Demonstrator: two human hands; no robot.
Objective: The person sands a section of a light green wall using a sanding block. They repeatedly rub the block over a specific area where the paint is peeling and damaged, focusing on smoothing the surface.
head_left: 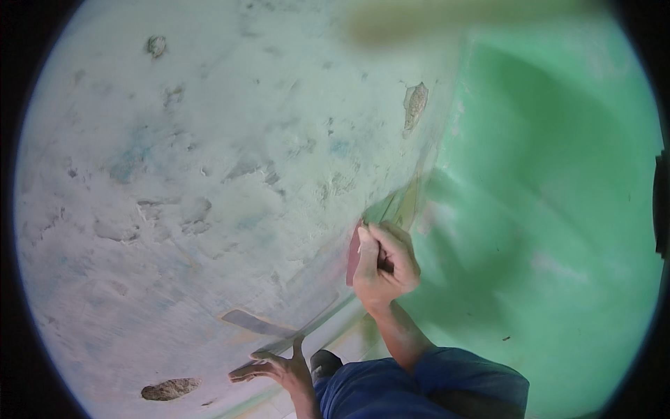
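Note:
My right hand (387, 262) has its thumb and curled fingers closed on a reddish-brown piece of what looks like sandpaper (354, 256). The piece lies along the whitish, patchy wall (293, 209), close to where it meets the green-painted wall (523, 209). My left hand (280, 366) is lower down with its fingers spread and holds nothing. Its fingertips are at the lower edge of the whitish wall; whether they press on it cannot be told. Between the two hands, a smooth grey strip-shaped patch (258, 323) shows on the wall surface.
The whitish wall has rough holes, one at lower left (170, 389) and another near the corner (415, 107), plus scraped, flaking spots. A dark shoe (325, 362) stands on the pale floor below. A blurred yellowish shape (419, 23) crosses the top of the view.

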